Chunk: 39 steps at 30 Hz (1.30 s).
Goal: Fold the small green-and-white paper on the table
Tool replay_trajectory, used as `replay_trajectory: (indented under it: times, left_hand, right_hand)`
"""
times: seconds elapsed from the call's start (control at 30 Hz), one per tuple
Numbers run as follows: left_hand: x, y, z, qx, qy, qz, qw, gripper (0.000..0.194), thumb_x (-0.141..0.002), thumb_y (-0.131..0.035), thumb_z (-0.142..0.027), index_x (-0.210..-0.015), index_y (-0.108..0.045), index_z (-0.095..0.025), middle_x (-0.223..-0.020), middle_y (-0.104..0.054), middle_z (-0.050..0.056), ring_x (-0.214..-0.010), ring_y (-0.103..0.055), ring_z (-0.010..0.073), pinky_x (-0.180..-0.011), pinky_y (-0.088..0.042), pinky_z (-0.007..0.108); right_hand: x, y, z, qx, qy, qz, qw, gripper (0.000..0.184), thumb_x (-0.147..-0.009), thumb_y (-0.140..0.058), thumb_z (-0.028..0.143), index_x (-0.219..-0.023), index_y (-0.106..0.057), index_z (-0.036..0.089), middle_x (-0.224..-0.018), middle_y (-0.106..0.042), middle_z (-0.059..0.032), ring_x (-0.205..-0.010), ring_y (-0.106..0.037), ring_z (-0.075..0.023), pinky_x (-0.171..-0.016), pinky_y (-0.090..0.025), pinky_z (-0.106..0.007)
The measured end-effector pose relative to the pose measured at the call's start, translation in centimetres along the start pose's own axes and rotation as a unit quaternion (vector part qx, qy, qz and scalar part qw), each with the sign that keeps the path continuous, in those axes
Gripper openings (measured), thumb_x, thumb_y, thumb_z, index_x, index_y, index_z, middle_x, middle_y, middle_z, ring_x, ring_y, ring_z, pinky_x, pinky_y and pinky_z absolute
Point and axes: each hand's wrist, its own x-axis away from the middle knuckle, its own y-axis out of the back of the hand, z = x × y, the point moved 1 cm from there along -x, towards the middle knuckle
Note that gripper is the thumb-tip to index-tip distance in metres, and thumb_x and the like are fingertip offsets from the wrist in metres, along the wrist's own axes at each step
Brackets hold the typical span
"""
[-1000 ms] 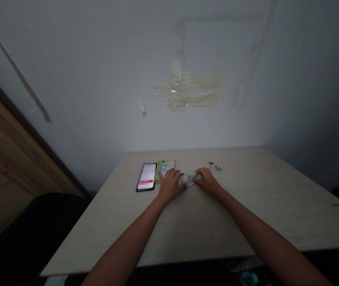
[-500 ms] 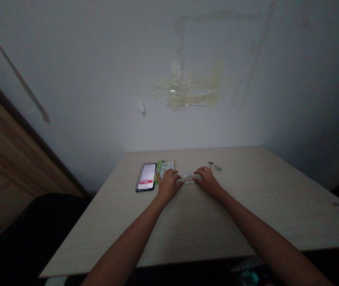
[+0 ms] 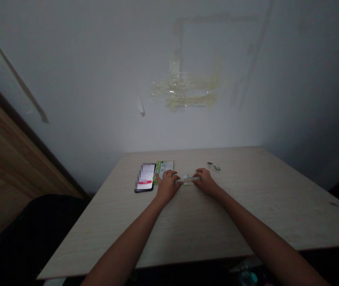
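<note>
A small folded piece of printed paper (image 3: 188,181), pale with coloured marks and a raised peak at its back, lies on the table between my hands. My left hand (image 3: 167,185) pinches its left end, thumb and finger closed on the edge. At the right end, the fingers of my right hand (image 3: 205,182) are closed on it too. Just behind my left hand lies a green and white printed booklet or sheet (image 3: 165,166), partly covered by that hand. A second small folded paper piece (image 3: 214,166) rests beyond my right hand.
A phone (image 3: 145,178) with a lit screen lies left of the booklet. The pale wooden table (image 3: 247,202) reaches back to a wall with peeling clear tape (image 3: 187,91). A dark chair-like shape (image 3: 35,230) stands at the left, and a small dark mark is near the right edge.
Both hands stay on the folded paper with only slight finger movement; its front strip looks a little flatter. The whole view has shifted very slightly.
</note>
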Motion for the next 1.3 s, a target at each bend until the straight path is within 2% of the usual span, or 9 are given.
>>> replay_trajectory:
  times: [0.2,0.47,0.63,0.73,0.87,1.3]
  left_hand:
    - [-0.1,-0.3,-0.1,-0.004,0.014,0.008,1.000,0.016,-0.086,-0.064,-0.033,-0.097,-0.074,-0.026,-0.131,-0.061,0.007,-0.133,-0.042,0.0325,-0.113,-0.005,0.073]
    - [-0.1,-0.5,-0.3,0.003,0.025,-0.008,1.000,0.014,-0.087,-0.062,-0.031,-0.094,-0.073,-0.026,-0.131,-0.063,0.006,-0.133,-0.041,0.0318,-0.114,-0.005,0.071]
    - [0.1,-0.3,-1.3,0.001,0.074,-0.024,0.997,0.016,-0.084,-0.064,-0.031,-0.090,-0.076,-0.024,-0.130,-0.063,0.008,-0.141,-0.029,0.0384,-0.112,-0.005,0.073]
    - [0.2,-0.4,-1.7,-0.020,0.090,-0.029,0.995,0.018,-0.083,-0.064,-0.031,-0.091,-0.077,-0.022,-0.138,-0.057,0.012,-0.143,-0.023,0.0401,-0.111,-0.005,0.074]
    - [0.2,-0.7,-1.6,-0.020,0.090,-0.025,0.995,0.017,-0.083,-0.064,-0.031,-0.090,-0.076,-0.022,-0.146,-0.049,0.011,-0.145,-0.019,0.0390,-0.110,-0.007,0.074]
    - [-0.1,-0.5,-1.6,-0.003,0.128,-0.008,0.992,0.018,-0.080,-0.065,-0.033,-0.090,-0.076,-0.024,-0.149,-0.047,0.008,-0.146,-0.020,0.0365,-0.113,-0.006,0.070]
  right_hand:
    - [-0.1,-0.7,-0.2,0.001,-0.011,0.000,1.000,0.017,-0.079,-0.069,0.020,-0.095,-0.072,0.015,-0.122,-0.057,-0.0151,-0.121,-0.048,-0.0273,-0.106,-0.036,-0.042]
    - [0.3,-1.6,-0.3,0.016,0.011,-0.054,0.998,0.019,-0.080,-0.066,0.020,-0.099,-0.070,0.017,-0.117,-0.057,-0.0138,-0.120,-0.045,-0.0282,-0.103,-0.037,-0.045]
    - [0.1,-1.6,-0.1,0.016,0.002,-0.050,0.999,0.017,-0.080,-0.066,0.019,-0.095,-0.072,0.016,-0.115,-0.059,-0.0144,-0.117,-0.048,-0.0281,-0.103,-0.037,-0.044]
    - [0.0,-1.7,-0.1,0.015,-0.014,-0.050,0.999,0.017,-0.079,-0.067,0.018,-0.095,-0.072,0.017,-0.114,-0.060,-0.0131,-0.116,-0.049,-0.0275,-0.103,-0.037,-0.044]
    - [0.0,-1.8,-0.1,0.000,-0.031,-0.052,0.998,0.018,-0.077,-0.069,0.016,-0.094,-0.073,0.016,-0.117,-0.059,-0.0139,-0.117,-0.049,-0.0275,-0.103,-0.037,-0.043]
    - [0.2,-1.4,-0.1,-0.051,-0.040,-0.066,0.996,0.022,-0.071,-0.070,0.013,-0.093,-0.072,0.017,-0.116,-0.060,-0.0126,-0.118,-0.049,-0.0281,-0.103,-0.036,-0.043]
